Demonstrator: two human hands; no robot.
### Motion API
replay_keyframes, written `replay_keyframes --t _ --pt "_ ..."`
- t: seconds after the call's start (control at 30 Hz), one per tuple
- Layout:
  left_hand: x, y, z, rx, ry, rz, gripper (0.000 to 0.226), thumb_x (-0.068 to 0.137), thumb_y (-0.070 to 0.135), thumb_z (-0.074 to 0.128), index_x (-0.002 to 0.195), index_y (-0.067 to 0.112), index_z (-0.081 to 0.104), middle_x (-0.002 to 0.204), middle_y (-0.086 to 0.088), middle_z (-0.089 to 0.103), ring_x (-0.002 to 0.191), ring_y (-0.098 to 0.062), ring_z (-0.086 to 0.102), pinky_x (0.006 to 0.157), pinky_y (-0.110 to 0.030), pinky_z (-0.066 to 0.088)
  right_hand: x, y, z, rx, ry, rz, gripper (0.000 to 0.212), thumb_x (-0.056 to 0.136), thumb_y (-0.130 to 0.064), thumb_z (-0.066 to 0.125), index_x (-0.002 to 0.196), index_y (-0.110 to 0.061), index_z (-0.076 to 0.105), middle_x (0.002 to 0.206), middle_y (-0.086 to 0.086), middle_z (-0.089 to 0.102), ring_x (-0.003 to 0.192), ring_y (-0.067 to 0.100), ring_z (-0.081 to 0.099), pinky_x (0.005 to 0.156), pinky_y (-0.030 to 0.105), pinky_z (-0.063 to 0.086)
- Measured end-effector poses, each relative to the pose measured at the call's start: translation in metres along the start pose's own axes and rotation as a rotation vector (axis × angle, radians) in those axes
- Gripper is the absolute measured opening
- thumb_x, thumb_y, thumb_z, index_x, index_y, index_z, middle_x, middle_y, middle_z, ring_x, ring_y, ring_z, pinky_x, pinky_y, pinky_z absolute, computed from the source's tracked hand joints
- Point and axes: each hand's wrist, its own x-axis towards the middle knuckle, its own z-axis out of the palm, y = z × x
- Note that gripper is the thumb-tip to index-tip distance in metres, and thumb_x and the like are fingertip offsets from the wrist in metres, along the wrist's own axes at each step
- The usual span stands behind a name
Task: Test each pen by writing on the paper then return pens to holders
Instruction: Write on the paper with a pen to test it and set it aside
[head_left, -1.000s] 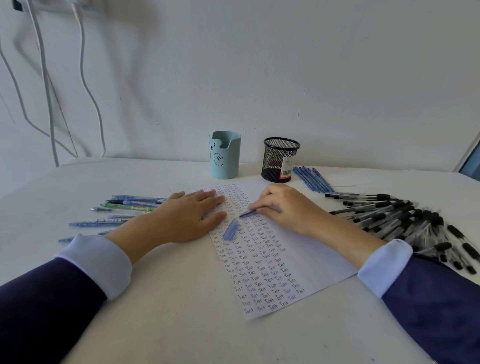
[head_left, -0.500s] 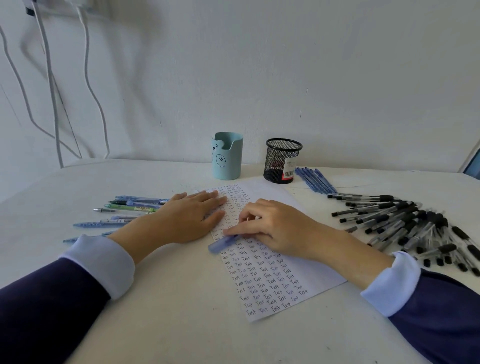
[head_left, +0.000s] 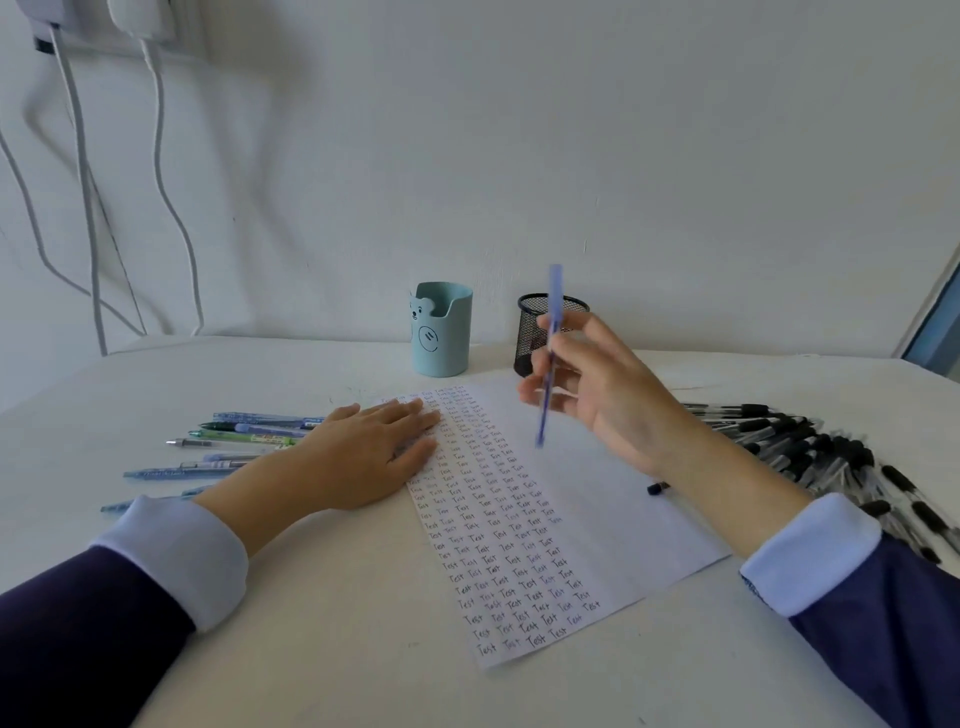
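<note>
Head view showed a white table (head_left: 322, 649) set against a white wall, with a sheet of paper (head_left: 597, 499) lying at an angle in its middle. The paper's left half was filled with rows of the handwritten word "Test" in blue and black ink, and its right half was blank. A heap of clear pens with black caps (head_left: 810, 452) spread over the table to the right, and a looser row of blue and green pens (head_left: 244, 441) lay to the left. The left hand (head_left: 363, 457) lay flat, fingers straight and together, pressing on the paper's left edge. The right hand (head_left: 608, 395) hung above the sheet, its thumb and fingers pinching a blue pen (head_left: 541, 423). A light blue holder with a bear face (head_left: 441, 330) stood past the paper's far end, near a black mesh holder (head_left: 530, 332). The blue pen was slim, blurred and nearly upright, its lower end above the paper and clear of it. Whether it was capped could not be told.
</note>
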Motion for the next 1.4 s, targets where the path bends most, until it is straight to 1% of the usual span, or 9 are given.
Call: replay_keyframes --t 0.1,0.37,0.63,0.73,0.83,1.03,1.17,1.27,1.4 --pt "0.0 0.001 0.0 0.006 0.008 -0.006 0.062 0.095 0.061 0.009 0.153 0.041 0.009 0.162 0.013 0.009 0.148 -0.009 0.011 0.121 -0.039 0.008 0.001 -0.005 -0.004 0.385 0.038 0.266 0.014 0.096 -0.016 0.04 0.099 -0.018 0.053 0.067 0.001 0.045 0.058 0.017 0.045 0.069 0.037 0.049" --pt "-0.002 0.003 -0.003 0.001 -0.006 -0.004 0.063 0.093 0.061 0.007 0.153 0.041 0.008 0.162 0.014 0.008 0.148 -0.007 0.009 0.121 -0.038 0.007 0.004 -0.004 -0.018 0.527 0.13 0.453 0.062 0.071 -0.072 0.056 0.083 -0.011 0.053 0.061 -0.001 0.021 0.059 0.017 0.013 0.058 0.031 0.021" --pt "-0.004 0.002 -0.002 -0.014 0.023 0.011 0.087 0.076 0.077 -0.01 0.153 0.041 0.01 0.162 0.013 0.009 0.148 -0.008 0.01 0.121 -0.038 0.008 0.011 -0.015 -0.032 0.47 0.194 0.418 0.038 0.065 -0.055 0.049 0.073 -0.019 0.04 0.058 -0.003 0.02 0.059 0.016 0.01 0.056 0.03 0.025" --pt "-0.003 0.0 -0.001 -0.011 0.017 0.011 0.12 0.048 0.087 -0.031 0.153 0.043 0.008 0.162 0.014 0.009 0.148 -0.007 0.01 0.121 -0.037 0.008 0.017 -0.015 -0.046 0.436 0.252 0.405 0.037 0.076 -0.055 0.042 0.07 -0.02 0.035 0.057 -0.002 0.021 0.054 0.016 0.015 0.056 0.031 0.025" --pt "-0.001 0.0 0.001 -0.015 0.026 0.011 0.115 0.053 0.087 -0.028 0.153 0.043 0.007 0.161 0.015 0.007 0.148 -0.007 0.009 0.121 -0.037 0.007 0.031 -0.01 -0.067 0.408 0.321 0.432 0.038 0.089 -0.048 0.043 0.069 -0.017 0.04 0.059 -0.001 0.032 0.051 0.015 0.026 0.055 0.029 0.027" --pt "0.001 -0.002 0.002 -0.003 0.01 0.014 0.081 0.079 0.074 -0.007 0.153 0.043 0.007 0.161 0.015 0.006 0.148 -0.007 0.008 0.121 -0.036 0.007 0.066 0.009 -0.103 -0.064 0.491 0.416 0.025 0.091 0.018 0.04 0.096 0.002 0.059 0.094 0.013 0.047 0.075 0.021 0.054 0.063 0.023 0.054" --pt "0.001 -0.001 0.002 0.007 0.005 0.008 0.064 0.092 0.062 0.006 0.153 0.043 0.007 0.162 0.014 0.006 0.148 -0.007 0.008 0.122 -0.037 0.006 0.078 0.022 -0.098 -0.665 0.507 0.337 0.029 0.086 0.013 0.056 0.063 -0.006 0.057 0.066 0.01 0.053 0.06 0.021 0.055 0.062 0.035 0.05" --pt "0.002 -0.002 0.002 -0.007 0.009 0.007 0.068 0.089 0.066 0.002 0.153 0.043 0.007 0.162 0.014 0.005 0.148 -0.007 0.007 0.121 -0.037 0.006 0.074 0.031 -0.082 -1.017 0.526 0.288 0.028 0.088 0.007 0.051 0.06 0.002 0.055 0.064 0.014 0.053 0.066 0.028 0.056 0.059 0.023 0.047" --pt "0.0 -0.003 0.001 -0.016 0.003 0.017 0.11 0.055 0.085 -0.026 0.152 0.044 0.005 0.161 0.015 0.005 0.148 -0.007 0.007 0.121 -0.037 0.006 0.076 0.048 -0.08 -1.237 0.438 0.199 0.048 0.095 -0.004 0.051 0.05 -0.007 0.033 0.061 0.012 0.048 0.066 0.025 0.048 0.061 0.027 0.033"
